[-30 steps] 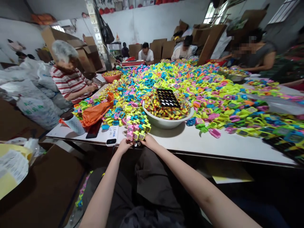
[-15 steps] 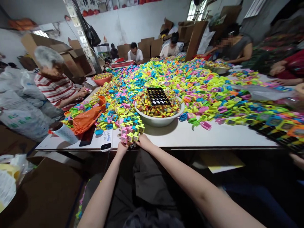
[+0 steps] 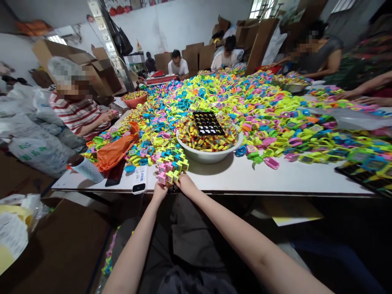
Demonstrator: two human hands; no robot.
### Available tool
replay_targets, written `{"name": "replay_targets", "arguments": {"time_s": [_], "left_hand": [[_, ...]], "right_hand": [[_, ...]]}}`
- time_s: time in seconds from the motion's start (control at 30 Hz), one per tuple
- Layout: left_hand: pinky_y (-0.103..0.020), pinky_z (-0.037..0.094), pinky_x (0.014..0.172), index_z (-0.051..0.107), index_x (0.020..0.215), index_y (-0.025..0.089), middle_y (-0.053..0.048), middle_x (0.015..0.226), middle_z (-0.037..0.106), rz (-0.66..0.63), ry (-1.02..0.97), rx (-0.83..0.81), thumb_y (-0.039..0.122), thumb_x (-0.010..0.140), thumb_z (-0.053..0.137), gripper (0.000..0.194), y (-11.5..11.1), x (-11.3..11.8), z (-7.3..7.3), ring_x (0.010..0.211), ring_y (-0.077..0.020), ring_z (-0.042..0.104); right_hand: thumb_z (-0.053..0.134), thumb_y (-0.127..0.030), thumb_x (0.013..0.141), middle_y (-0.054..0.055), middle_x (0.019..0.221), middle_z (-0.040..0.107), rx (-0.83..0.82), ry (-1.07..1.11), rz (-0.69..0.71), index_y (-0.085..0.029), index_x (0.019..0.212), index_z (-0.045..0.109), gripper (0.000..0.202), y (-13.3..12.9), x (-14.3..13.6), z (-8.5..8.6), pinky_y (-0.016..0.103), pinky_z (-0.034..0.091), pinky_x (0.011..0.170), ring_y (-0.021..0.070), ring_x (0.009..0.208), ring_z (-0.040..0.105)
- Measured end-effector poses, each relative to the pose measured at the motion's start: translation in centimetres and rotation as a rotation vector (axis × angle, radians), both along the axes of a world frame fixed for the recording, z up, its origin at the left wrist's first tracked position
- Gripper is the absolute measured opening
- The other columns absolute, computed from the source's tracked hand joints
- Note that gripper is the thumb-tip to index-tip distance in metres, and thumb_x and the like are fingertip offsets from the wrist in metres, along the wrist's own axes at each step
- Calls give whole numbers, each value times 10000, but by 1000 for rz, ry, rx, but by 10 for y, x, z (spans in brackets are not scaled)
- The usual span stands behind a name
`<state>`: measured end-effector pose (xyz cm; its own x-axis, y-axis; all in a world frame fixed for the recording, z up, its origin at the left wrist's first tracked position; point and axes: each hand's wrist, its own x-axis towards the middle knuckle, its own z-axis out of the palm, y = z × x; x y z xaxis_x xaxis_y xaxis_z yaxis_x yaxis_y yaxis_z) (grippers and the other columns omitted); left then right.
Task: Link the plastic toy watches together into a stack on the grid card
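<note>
At the table's near edge, my left hand (image 3: 159, 192) and my right hand (image 3: 187, 184) grip a tray of toy watches (image 3: 172, 165) from its two near sides. Pink, yellow and blue watch pieces stand close together in rows on it. Only a little of the black tray shows low between my hands, and most of my fingers are hidden. Just beyond my right hand stands a white basin (image 3: 211, 156) of small wrapped candies (image 3: 199, 141). Another black tray (image 3: 209, 123), with its cells showing, lies on top of those candies.
A large heap of toy watches (image 3: 208, 90) covers the table (image 3: 294, 179). To the left are a power bank (image 3: 141, 176), a dark phone (image 3: 115, 175), a tumbler (image 3: 88, 169) and an orange bag (image 3: 118, 151). A filled tray (image 3: 361, 177) lies right. Several people sit around the table.
The view has swung slightly left, so the scene sits further right. Both hands keep hold of the tray in nearly the same place. The hands of the person at far right have shifted.
</note>
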<state>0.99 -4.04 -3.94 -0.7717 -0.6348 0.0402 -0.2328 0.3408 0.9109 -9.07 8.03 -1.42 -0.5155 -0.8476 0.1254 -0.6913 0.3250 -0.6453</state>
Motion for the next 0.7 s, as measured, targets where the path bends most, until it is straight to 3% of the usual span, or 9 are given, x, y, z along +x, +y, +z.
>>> {"name": "replay_targets", "arguments": {"time_s": [0.3,0.7], "left_hand": [[-291,466,780,610,890,90,-106,918,628,-19,45,8,330,610,630,369,0,0,-3,885,-224,577],[-301,457,815,601,939,79,-121,939,621,-11,67,-34,350,605,638,431,-6,-2,-16,910,-229,571]], "right_hand": [[457,-221,813,116,927,606,-1,36,-1,-99,897,622,222,0,-1,-4,220,401,795,147,865,543],[453,-224,811,122,955,605,97,26,-33,-99,923,615,233,-1,1,3,209,394,789,144,881,536]]}}
